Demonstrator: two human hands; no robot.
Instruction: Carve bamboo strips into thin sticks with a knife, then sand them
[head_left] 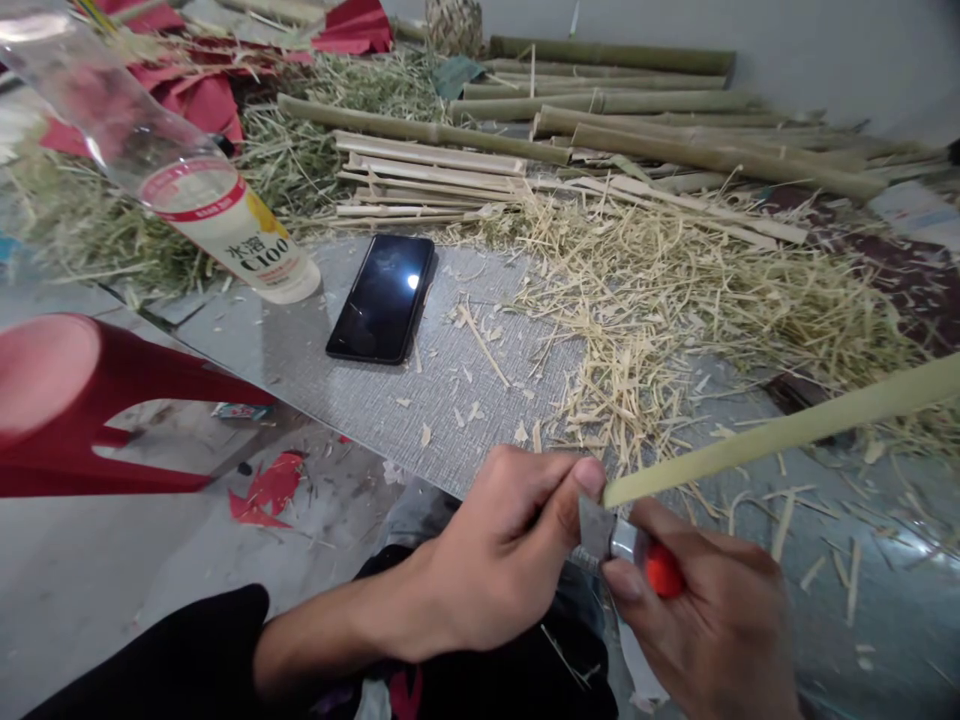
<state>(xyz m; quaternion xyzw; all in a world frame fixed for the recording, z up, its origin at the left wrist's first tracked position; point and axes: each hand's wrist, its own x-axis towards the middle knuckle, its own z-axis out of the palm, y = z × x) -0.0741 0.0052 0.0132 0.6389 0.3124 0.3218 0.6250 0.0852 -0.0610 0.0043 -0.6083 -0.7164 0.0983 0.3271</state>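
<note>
My left hand [495, 545] is closed in a pinch on the near end of a long pale green bamboo strip [787, 430] that runs off to the right edge. My right hand [712, 620] is closed round a knife with a red handle [663, 570]. Its short metal blade [596, 528] sits just under the strip's end, close to my left thumb. Both hands work low in the view, over my dark-clothed lap.
A black phone [382, 297] lies on a grey board [337, 370]. A clear bottle [180, 190] lies tipped at the upper left. Bamboo shavings [660, 300] cover the board's right side. Whole bamboo poles [675, 130] and split slats [427, 175] lie behind. A red plastic stool [82, 400] stands at the left.
</note>
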